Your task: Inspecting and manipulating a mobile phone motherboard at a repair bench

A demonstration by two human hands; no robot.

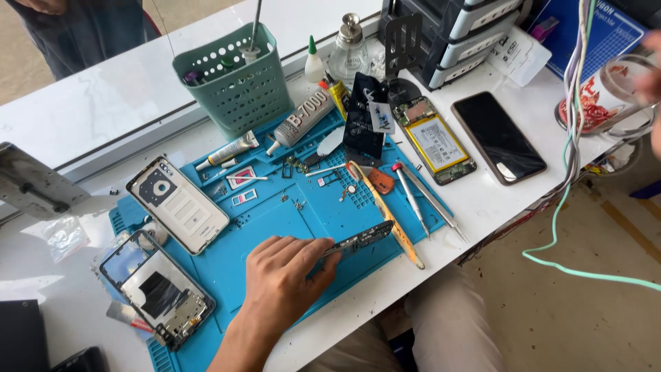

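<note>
On the blue mat [275, 220], the left hand [279, 279] pinches a thin phone part [361, 239] that might bend if squeezed hard.

Left hand [282, 275]: enters the frame from the 6 o'clock edge, bare forearm angled up toward 1 o'clock. The wrist is straight and the back of the hand faces the camera, palm turned down. The fingers [313, 249] are extended together toward 2 o'clock, lightly curled at the tips and pinched with the thumb underneath; the grip is closed on a slim dark part at the fingertips.

Right hand [653, 83]: visible only as a blurred sliver at the 3 o'clock edge, raised high in frame. Finger positions cannot be read, so its grip cannot be determined.

Both thighs show at 6 o'clock, the person seated.
</note>
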